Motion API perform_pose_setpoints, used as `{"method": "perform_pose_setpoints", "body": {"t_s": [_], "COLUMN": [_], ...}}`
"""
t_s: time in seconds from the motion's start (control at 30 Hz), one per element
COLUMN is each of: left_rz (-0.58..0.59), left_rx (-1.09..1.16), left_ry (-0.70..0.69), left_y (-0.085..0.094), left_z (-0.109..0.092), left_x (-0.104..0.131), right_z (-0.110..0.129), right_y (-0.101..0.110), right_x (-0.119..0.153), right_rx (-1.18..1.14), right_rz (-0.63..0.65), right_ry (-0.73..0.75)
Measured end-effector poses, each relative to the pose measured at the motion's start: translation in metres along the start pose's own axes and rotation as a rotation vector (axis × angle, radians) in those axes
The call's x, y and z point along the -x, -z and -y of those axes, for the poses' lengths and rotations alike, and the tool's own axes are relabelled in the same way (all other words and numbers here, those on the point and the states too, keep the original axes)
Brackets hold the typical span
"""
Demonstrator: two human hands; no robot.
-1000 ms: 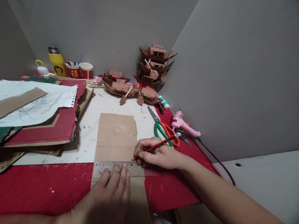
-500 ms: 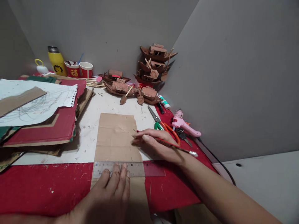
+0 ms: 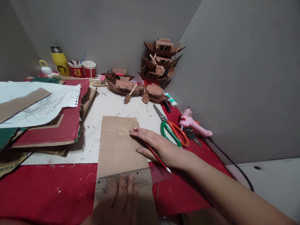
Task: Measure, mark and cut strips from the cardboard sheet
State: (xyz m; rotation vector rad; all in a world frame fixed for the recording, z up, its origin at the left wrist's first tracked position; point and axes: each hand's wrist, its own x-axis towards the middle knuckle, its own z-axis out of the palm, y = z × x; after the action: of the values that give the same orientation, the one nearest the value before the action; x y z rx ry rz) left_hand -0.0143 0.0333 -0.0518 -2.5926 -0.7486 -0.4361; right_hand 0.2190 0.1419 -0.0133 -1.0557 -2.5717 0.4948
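A strip of brown cardboard [image 3: 118, 150] lies lengthwise before me, reaching from the white sheet onto the red cloth. Across it rests a clear plastic ruler [image 3: 145, 174], tilted with its right end higher. My left hand [image 3: 122, 198] lies on the ruler, fingers stretched out flat on it. Over the strip's right edge rests my right hand [image 3: 159, 147], its fingertips on the cardboard. A red and black pencil [image 3: 157, 156] is tucked between its fingers, the tip showing past the index finger. Scissors [image 3: 171, 132] with green and orange handles lie just beyond that hand.
Cardboard pieces and scribbled paper [image 3: 42, 107] are stacked at left. Several model boats [image 3: 124, 86] stand at the back, some piled up. A pink glue gun [image 3: 194, 123] with a cord lies at right by the grey wall. Cups [image 3: 89, 69] and a yellow bottle [image 3: 59, 62] stand back left.
The ruler has tilted and slid toward me with my left hand. My right hand has flattened onto the cardboard, and its pencil now slants down across the fingers. The view has shifted slightly.
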Motion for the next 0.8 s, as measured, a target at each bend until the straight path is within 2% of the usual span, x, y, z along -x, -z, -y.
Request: {"method": "perform_pose_setpoints", "body": {"t_s": [0.27, 0.47, 0.53, 0.7, 0.8], "left_rz": [-0.003, -0.057, 0.008, 0.317, 0.414], "left_rx": [-0.018, 0.032, 0.104, 0.290, 0.332], "left_ry": [-0.018, -0.045, -0.020, -0.013, -0.031], "left_y": [-0.003, -0.003, 0.001, 0.006, 0.005], "left_z": [-0.010, 0.005, 0.015, 0.031, 0.035], "left_x": [0.013, 0.002, -0.006, -0.018, -0.020], "right_z": [-0.009, -0.016, -0.021, -0.035, -0.037], "right_y": [-0.006, -0.005, -0.004, -0.006, -0.007], "right_x": [-0.001, -0.012, -0.017, -0.028, -0.030], "right_rx": [-0.013, 0.024, 0.040, 0.038, 0.027], "right_rz": [-0.052, -0.063, -0.069, -0.108, -0.115], "right_ry": [-0.010, -0.049, -0.060, -0.048, -0.049]}}
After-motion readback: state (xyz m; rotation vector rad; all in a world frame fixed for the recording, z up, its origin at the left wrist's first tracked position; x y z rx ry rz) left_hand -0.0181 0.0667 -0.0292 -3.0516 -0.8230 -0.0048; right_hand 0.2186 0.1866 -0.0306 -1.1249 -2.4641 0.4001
